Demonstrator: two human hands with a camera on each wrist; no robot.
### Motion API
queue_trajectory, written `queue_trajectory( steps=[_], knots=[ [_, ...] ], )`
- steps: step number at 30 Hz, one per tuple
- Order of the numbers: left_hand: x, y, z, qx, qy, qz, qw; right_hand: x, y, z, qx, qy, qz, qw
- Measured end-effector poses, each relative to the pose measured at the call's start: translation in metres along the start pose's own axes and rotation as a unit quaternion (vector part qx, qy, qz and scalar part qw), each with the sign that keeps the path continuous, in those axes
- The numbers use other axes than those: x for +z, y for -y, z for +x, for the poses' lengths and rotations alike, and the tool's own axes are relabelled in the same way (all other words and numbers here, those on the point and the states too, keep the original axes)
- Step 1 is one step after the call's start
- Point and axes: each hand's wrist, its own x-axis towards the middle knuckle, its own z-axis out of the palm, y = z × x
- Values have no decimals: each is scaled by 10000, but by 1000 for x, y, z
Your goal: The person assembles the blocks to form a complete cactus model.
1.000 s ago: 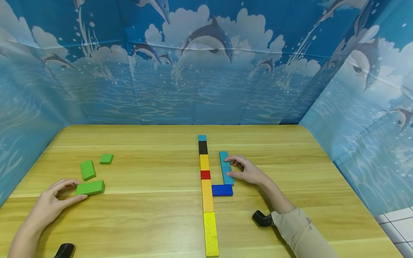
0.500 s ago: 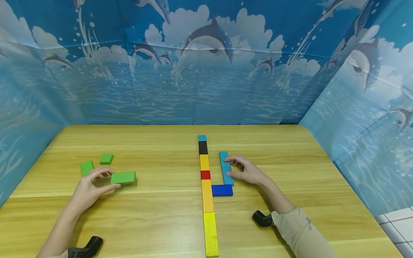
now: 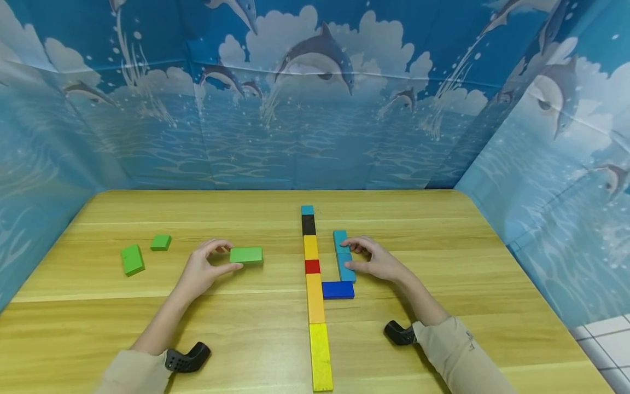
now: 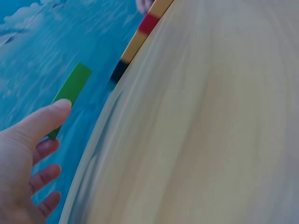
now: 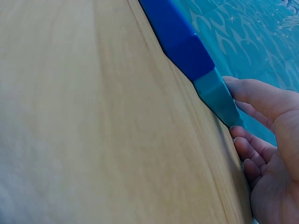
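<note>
My left hand (image 3: 204,266) pinches a long green block (image 3: 246,255) by its left end, between the thumb and fingers. In the left wrist view the thumb lies across that block (image 4: 72,86), and the other fingers are loosely bent below. At the right, my right hand (image 3: 376,260) touches two light blue blocks set end to end: its index fingertip lies over the far block (image 3: 340,241), its thumb on the near block (image 3: 346,268). A dark blue block (image 3: 338,290) joins their near end to a long column, beside its orange block (image 3: 315,298).
The column also has a yellow block (image 3: 321,357), a red block (image 3: 312,266), a black block (image 3: 308,225) and a small light blue block (image 3: 307,209). Two loose green pieces, a rectangle (image 3: 132,260) and a smaller one (image 3: 161,242), lie at the left of the wooden table (image 3: 246,339).
My left hand has carried the long green block from the left of the table rightward and farther back, toward the column. My right hand has stayed at the light blue blocks.
</note>
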Motion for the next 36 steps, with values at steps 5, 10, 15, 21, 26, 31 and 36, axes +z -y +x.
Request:
queue_trajectory(
  steps=[5,10,15,21,26,31,36],
  knots=[
    [23,-2,11,27,60,-119,9999,1,-17,4,-80,-48,33,10000],
    [43,-7,17,10,104,-177,9998,2,-36,9,-139,-97,-52,9998],
    [60,-12,20,132,164,-93,9997,1,-43,10,-202,-115,-6,9997],
    [72,-17,21,328,86,226,9992,2,-35,8,-61,-136,-171,9997],
    [76,-17,21,320,27,402,9987,1,-14,4,-128,-109,-78,9998],
    [78,-17,20,283,62,568,9980,2,-19,5,-146,-120,-134,9997],
    [80,-17,20,252,90,686,9973,3,-39,8,-127,-131,-133,9997]
  ],
)
